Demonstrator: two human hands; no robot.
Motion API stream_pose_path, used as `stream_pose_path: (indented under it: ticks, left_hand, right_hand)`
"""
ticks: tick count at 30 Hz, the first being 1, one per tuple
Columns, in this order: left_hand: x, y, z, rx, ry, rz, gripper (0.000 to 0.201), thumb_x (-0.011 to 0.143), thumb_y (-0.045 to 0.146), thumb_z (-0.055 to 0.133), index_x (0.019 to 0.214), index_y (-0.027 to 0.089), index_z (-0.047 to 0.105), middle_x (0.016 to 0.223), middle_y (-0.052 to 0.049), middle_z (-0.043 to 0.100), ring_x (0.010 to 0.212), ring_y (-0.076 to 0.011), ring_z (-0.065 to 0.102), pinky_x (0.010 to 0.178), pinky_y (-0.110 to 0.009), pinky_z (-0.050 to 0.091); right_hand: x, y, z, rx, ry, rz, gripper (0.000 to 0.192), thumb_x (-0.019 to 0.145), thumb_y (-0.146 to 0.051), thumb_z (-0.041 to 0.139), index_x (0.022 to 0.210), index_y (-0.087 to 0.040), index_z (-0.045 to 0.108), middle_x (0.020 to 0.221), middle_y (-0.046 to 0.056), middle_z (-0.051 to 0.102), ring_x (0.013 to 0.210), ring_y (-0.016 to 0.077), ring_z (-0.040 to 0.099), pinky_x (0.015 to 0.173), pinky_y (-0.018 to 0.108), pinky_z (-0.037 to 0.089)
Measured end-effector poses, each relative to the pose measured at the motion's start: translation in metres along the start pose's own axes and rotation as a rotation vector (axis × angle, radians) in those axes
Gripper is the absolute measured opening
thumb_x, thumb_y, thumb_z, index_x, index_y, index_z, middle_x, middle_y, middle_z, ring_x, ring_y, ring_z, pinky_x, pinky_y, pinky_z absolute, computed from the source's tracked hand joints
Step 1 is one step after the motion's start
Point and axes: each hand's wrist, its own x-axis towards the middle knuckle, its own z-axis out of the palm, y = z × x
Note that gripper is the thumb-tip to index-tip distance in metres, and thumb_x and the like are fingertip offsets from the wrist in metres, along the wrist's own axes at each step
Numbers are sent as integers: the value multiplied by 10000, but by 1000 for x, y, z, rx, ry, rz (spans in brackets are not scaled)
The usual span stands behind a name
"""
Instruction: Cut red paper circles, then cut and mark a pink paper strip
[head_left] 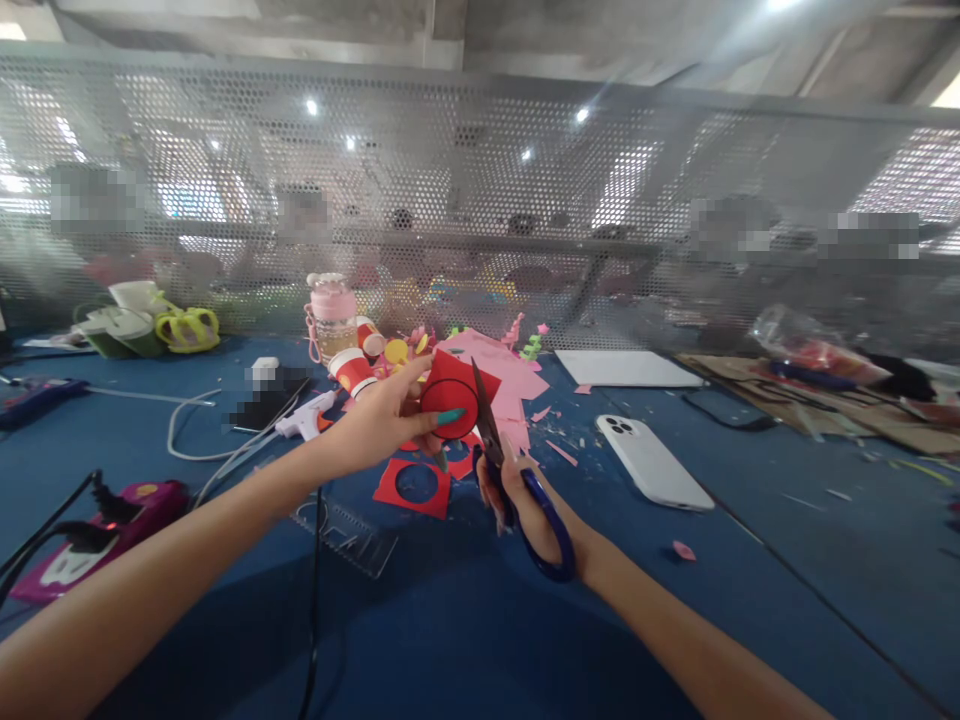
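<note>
Pinched in my left hand (pixel 390 415) is a piece of red paper (pixel 448 385) with a dark circle outline on it. My right hand (pixel 529 500) grips the blue handles of a pair of scissors (pixel 489 430). The blades point up and lie against the right side of the red paper, close to the circle line. On the table below, a red paper offcut (pixel 386 487) has a round hole cut through it. A clear plastic stencil ruler (pixel 352 538) lies to its left, partly under a black cable.
Pink paper sheets (pixel 517 385) and scraps lie behind my hands. A white phone (pixel 652 462) rests to the right, with a white sheet (pixel 626 368) behind it. At left are a glue gun (pixel 306 415), a pink bottle (pixel 332 318), a paper cup (pixel 351 370) and a purple power strip (pixel 105 535).
</note>
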Motion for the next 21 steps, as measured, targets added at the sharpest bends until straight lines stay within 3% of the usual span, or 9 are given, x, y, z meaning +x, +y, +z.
stream_pose_path:
  ticks: [5,10,21]
  left_hand:
    - [0,1,0,60,-29,-22,456,797,89,583,1213,102,396,770,-12,632,531,-109,644,517,-211,542]
    - [0,0,0,75,-37,-16,505,807,104,579,1253,102,343,782,-17,630,547,-117,647,530,-224,544]
    - [-1,1,0,85,-62,-18,438,817,119,582,1208,112,385,798,-27,632,552,-119,648,527,-233,553]
  right_hand:
    - [1,7,1,67,11,-1,626,740,-809,334,668,-201,463,531,-44,423,426,91,391,394,230,347]
    - [2,9,0,62,5,-11,618,747,-802,338,684,-200,461,532,-45,425,416,85,374,388,228,333]
    - [1,3,-2,-35,-18,-24,630,743,-816,297,593,-216,418,439,-61,362,357,85,361,369,241,341]
